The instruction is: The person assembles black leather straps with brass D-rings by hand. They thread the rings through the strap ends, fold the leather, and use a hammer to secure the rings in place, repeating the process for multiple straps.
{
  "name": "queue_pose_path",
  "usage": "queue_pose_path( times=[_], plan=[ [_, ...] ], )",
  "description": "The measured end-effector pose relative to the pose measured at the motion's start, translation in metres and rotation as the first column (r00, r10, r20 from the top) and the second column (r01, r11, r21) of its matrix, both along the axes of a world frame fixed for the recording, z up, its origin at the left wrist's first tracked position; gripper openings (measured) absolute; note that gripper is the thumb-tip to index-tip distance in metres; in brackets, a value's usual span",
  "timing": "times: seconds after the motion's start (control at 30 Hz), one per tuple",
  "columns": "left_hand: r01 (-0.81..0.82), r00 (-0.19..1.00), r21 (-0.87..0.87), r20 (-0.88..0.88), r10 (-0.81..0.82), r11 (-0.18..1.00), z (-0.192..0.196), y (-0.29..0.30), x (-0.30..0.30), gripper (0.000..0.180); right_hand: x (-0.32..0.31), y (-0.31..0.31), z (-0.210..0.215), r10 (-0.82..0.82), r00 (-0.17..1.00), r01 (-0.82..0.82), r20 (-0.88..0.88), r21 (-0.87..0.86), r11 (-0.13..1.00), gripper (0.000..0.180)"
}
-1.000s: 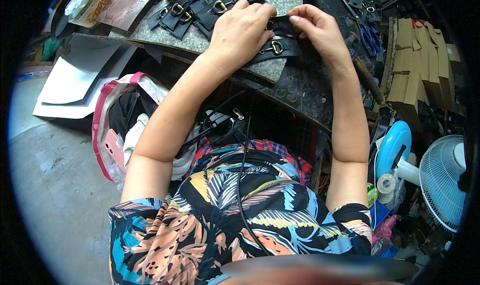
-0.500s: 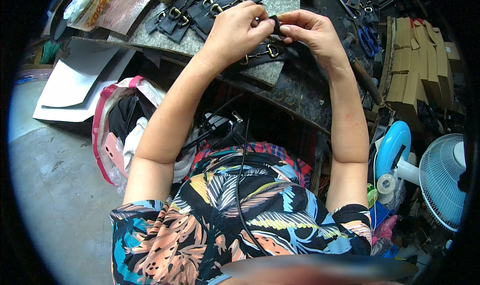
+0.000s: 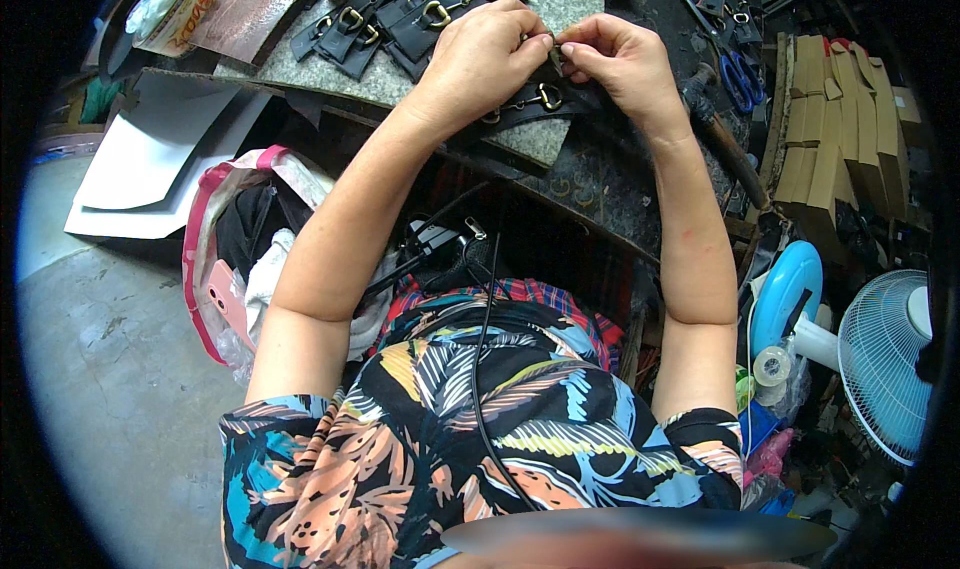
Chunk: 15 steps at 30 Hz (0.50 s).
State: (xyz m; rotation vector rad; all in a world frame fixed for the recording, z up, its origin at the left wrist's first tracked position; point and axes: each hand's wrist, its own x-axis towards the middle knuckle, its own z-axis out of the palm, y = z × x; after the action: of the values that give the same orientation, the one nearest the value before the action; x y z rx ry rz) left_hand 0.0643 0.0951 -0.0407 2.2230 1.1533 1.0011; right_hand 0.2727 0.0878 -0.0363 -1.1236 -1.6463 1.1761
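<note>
Over the workbench, my left hand (image 3: pixel 490 57) and my right hand (image 3: pixel 630 67) meet, each closed in a pinch. Between their fingertips is a small dark strip (image 3: pixel 556 57), probably leather, with a paler side showing; the fingers cover most of it. Just below them lies a black strap (image 3: pixel 535 109) with a gold-coloured metal fitting. Beyond my left hand, several black straps (image 3: pixel 410 31) with similar fittings are heaped on a speckled grey stone slab (image 3: pixel 268 67).
Blue-handled scissors (image 3: pixel 740 81) and a hammer (image 3: pixel 728 147) lie at the bench's right. Stacked cardboard pieces (image 3: pixel 825 134) and a fan (image 3: pixel 885 359) stand further right. White sheets (image 3: pixel 150 164) and a pink-edged bag (image 3: pixel 195 269) are on the left.
The small strip has turned between my fingers, so less of its black face shows and a paler side appears. My right hand has shifted slightly; both hands still pinch.
</note>
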Motion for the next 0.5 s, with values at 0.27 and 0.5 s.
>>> queue_pose_path(
  times=[0.27,0.5],
  plan=[
    [0.027,0.996,-0.129,0.084,-0.017,0.991,0.001,0.002,-0.002,0.025,0.003,0.003,-0.006,-0.116,0.992,0.113,0.056,0.044,0.993,0.015],
    [0.011,1.0,0.104,-0.009,-0.01,0.994,-0.002,-0.004,-0.006,0.031,0.01,0.006,-0.004,-0.08,0.995,0.078,0.065,0.026,0.997,0.015]
  ],
)
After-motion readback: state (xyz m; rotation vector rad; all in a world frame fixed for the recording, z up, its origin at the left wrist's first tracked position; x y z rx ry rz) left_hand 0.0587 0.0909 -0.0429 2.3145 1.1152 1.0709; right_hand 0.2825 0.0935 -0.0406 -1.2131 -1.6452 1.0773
